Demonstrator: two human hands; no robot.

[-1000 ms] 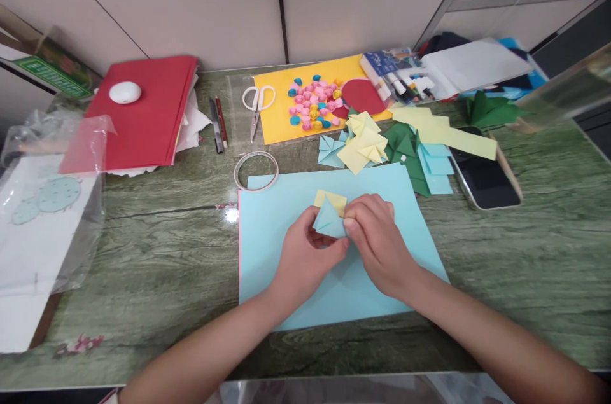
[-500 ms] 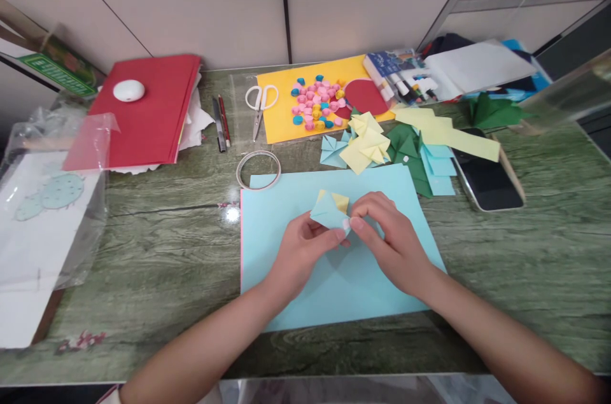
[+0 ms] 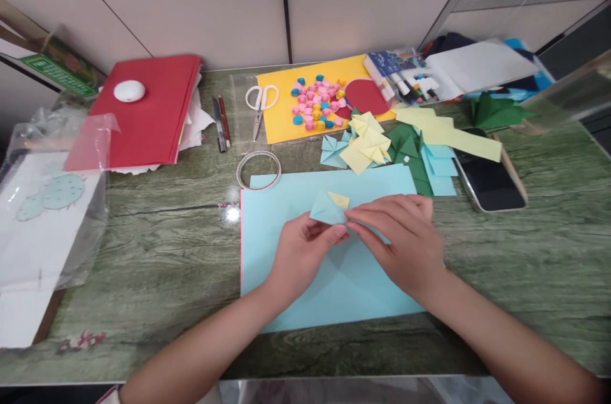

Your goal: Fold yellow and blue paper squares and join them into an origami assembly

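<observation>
Between my hands is a small folded paper piece [image 3: 326, 207], light blue with a pale yellow part behind it. My left hand [image 3: 305, 250] grips its lower side with the thumb in front. The thumb and index finger of my right hand [image 3: 400, 237] pinch its right corner; the other fingers extend above. Both hands are over a large light blue sheet [image 3: 329, 302] lying on the table. Beyond them sits a heap of folded papers, with a yellow piece [image 3: 365, 148], a blue piece [image 3: 333, 151] and a green one [image 3: 410, 165].
A roll of tape [image 3: 259, 170] overlaps the sheet's far left corner. Behind it lie scissors [image 3: 259, 105], a pen [image 3: 219, 124] and a yellow sheet [image 3: 277, 127] bearing small coloured pieces. A red folder [image 3: 143, 124] is at left, a phone [image 3: 494, 181] at right.
A small white square on the paper's right corner is no longer visible. My right hand has shifted slightly right, its fingers straighter, still at that corner; my left hand has barely moved.
</observation>
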